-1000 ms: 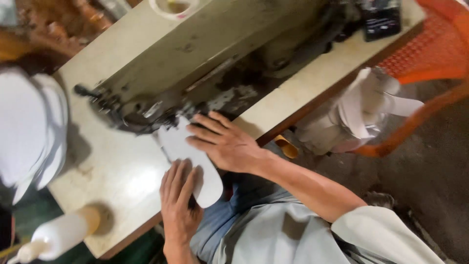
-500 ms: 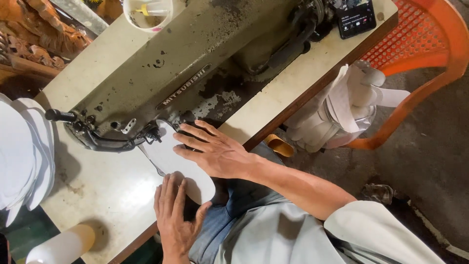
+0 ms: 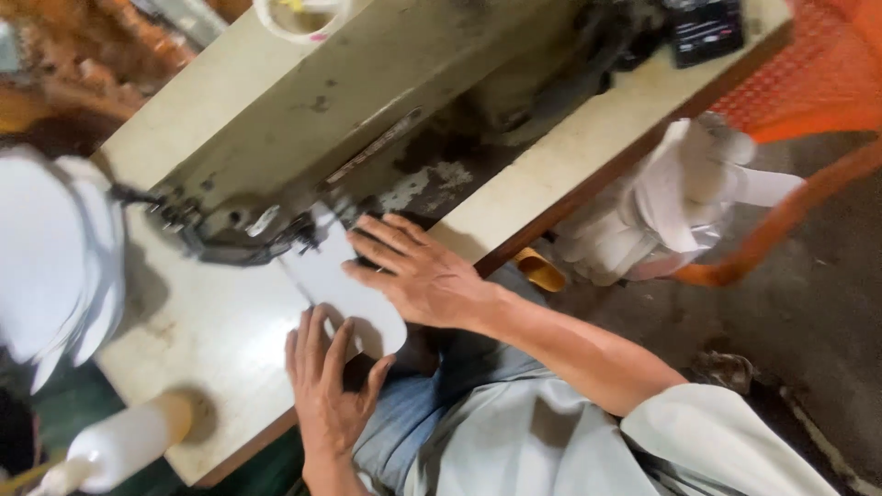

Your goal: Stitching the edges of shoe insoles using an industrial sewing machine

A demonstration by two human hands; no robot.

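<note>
Two flat-fingered hands, left [image 3: 329, 386] and right [image 3: 418, 274], press the white piece [image 3: 342, 285], pointing toward the sewing machine [image 3: 349, 129].

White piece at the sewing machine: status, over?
Both hands flat on white piece: right hand, left hand. White piece under sewing machine head. Nothing blocking.

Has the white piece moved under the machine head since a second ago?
Cannot tell: the head camera itself shifted. The white piece lies against the sewing machine as before.

White squeeze bottle [image 3: 115, 445] at table's near-left corner; orange plastic chair [image 3: 808, 83] right; stack of white pieces [image 3: 50, 262] on table's left edge.
</note>
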